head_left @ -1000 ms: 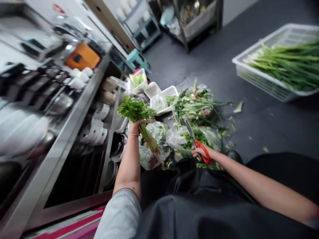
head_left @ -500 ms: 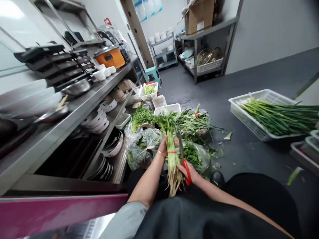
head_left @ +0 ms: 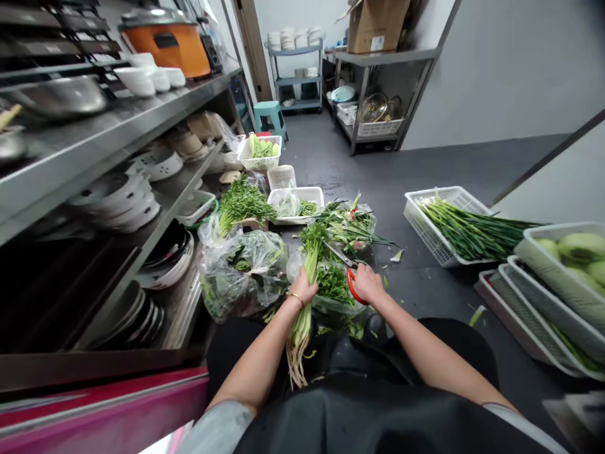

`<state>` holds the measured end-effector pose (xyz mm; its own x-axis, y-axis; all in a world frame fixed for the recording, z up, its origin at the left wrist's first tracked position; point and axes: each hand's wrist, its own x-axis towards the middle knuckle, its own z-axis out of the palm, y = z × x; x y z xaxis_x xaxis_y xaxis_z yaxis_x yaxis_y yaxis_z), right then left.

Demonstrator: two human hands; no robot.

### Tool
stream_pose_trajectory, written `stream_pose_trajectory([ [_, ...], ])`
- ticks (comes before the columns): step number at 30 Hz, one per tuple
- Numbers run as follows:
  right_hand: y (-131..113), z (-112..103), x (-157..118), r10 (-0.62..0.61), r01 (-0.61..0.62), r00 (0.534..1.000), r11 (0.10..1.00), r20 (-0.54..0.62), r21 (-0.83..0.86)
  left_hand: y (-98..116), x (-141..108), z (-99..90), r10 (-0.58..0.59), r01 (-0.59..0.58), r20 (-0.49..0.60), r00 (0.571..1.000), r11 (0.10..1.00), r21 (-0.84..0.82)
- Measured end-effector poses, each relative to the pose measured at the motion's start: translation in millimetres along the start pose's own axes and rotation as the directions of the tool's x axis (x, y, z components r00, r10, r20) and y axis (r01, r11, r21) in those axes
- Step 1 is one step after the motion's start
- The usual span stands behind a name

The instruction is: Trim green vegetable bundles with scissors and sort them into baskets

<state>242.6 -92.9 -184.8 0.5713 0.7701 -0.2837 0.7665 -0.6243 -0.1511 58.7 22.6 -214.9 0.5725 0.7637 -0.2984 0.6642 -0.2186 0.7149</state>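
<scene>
My left hand [head_left: 304, 289] is closed around the stems of a bunch of celery [head_left: 299, 325] with thin pale stalks. Its leafy tops point away from me and its stringy roots hang toward my lap. To the right, my right hand [head_left: 368, 284] grips red-handled scissors [head_left: 352, 285], their blades pointing up and left near the leaves, apart from the stems I hold. Below the scissors lies a clear plastic bag of leafy greens [head_left: 334, 284]. Left of my left hand sits another bag of greens [head_left: 243, 268].
Further off are loose greens [head_left: 243, 205], a white tray [head_left: 314, 192] and trimmed greens [head_left: 350, 221]. On the right stand a basket of long green stalks [head_left: 466, 230] and stacked baskets holding round green vegetables [head_left: 581, 249]. A metal shelf [head_left: 155, 116] with bowls lines the left.
My right hand has moved the scissors from beside the roots out to the right. The bunch now tilts, and the red band around its stems no longer shows. The view has shifted right.
</scene>
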Motion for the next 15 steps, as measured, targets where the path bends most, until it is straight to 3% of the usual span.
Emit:
stream_pose_trajectory([
  [4,-9.1,4.1,19.9,0.013,-0.011,1.0,0.996,0.021,-0.093,4.1,0.2,13.9,-0.041,0.033,0.05,0.998,0.986,0.165],
  [9,9.9,18.3,37.0,0.006,0.013,0.967,0.997,0.254,-0.072,-14.8,2.8,23.6,-0.148,0.109,0.18,0.973,0.972,0.21],
  [15,27.9,35.0,27.7,0.015,0.021,0.931,0.995,0.366,-0.093,-21.1,-0.8,32.2,-0.263,0.206,0.162,0.951,0.93,0.304],
])
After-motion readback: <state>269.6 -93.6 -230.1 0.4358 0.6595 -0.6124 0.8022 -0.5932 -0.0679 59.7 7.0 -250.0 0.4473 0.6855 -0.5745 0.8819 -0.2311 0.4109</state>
